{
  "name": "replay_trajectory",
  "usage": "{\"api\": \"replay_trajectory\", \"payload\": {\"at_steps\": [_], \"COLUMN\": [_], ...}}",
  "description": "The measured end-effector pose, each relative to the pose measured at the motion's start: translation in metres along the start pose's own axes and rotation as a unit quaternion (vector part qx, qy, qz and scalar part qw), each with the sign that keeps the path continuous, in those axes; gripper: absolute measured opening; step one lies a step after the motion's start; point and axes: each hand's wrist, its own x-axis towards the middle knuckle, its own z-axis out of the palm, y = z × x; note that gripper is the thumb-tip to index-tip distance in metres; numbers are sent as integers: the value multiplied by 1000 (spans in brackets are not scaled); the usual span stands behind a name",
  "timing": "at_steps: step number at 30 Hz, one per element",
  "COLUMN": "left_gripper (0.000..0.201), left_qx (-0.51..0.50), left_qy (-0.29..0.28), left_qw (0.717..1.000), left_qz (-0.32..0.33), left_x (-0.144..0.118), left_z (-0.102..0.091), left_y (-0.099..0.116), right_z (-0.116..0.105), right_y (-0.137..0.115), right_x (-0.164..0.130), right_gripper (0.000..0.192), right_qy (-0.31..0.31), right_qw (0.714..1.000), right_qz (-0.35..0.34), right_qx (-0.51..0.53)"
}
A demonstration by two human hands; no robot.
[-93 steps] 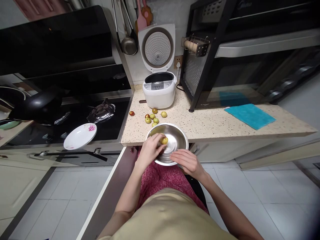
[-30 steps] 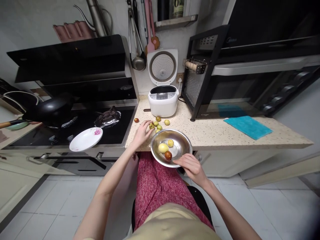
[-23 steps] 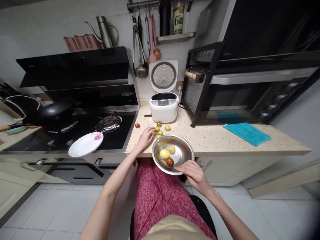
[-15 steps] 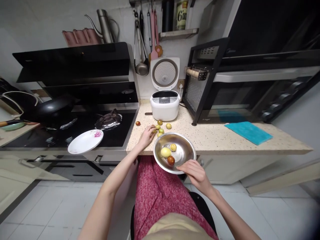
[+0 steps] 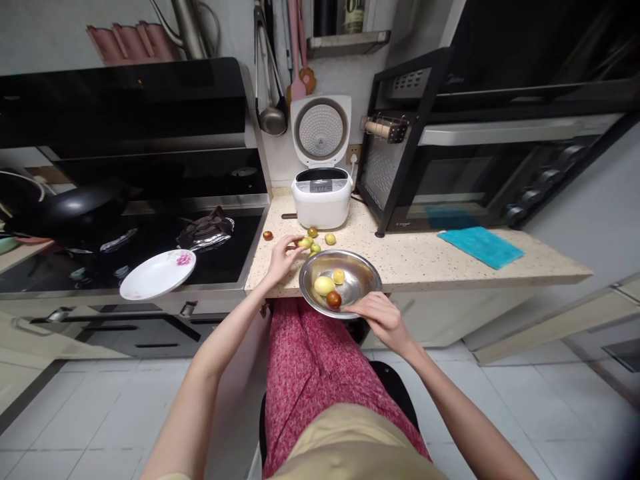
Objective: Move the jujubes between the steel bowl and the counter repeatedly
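Observation:
A steel bowl (image 5: pixel 361 268) juts over the front edge of the speckled counter (image 5: pixel 425 257). Three small fruits lie in it: a large yellow one (image 5: pixel 324 285), a small yellow one (image 5: pixel 339 276) and a reddish-brown one (image 5: pixel 333 299). My right hand (image 5: pixel 379 316) grips the bowl's near rim. My left hand (image 5: pixel 282 254) reaches over the counter left of the bowl, its fingertips pinched on a small green fruit (image 5: pixel 305 243). A few more green and yellow fruits (image 5: pixel 329 238) lie just behind the bowl. One red-brown fruit (image 5: pixel 268 235) sits alone by the hob.
A white rice cooker (image 5: pixel 321 195) with its lid up stands at the back. A black oven rack (image 5: pixel 480 140) fills the right, with a teal cloth (image 5: pixel 480 247) before it. Left are a black hob (image 5: pixel 150 250), a flowered plate (image 5: pixel 157 274) and a wok (image 5: pixel 60 210).
My left hand left the bowl, reached to the loose fruits on the counter and closed its fingertips on a green one. The bowl now shows three fruits. My right hand stayed on the rim.

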Motion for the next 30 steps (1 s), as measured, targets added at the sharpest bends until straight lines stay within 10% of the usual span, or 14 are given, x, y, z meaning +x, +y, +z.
{"api": "replay_trajectory", "payload": {"at_steps": [13, 26, 30], "left_gripper": [24, 29, 24], "left_qx": [109, 128, 78], "left_qy": [-283, -293, -219], "left_qw": [950, 942, 967], "left_qz": [72, 99, 104], "left_x": [-1, -8, -2], "left_z": [4, 6, 6], "left_y": [58, 58, 55], "right_z": [-2, 1, -1], "right_y": [-6, 0, 1], "right_x": [1, -8, -8], "right_gripper": [36, 31, 32], "right_qy": [-6, 4, 0], "right_qw": [1000, 1000, 1000], "right_qz": [1, -28, -29], "right_qx": [-7, 2, 3]}}
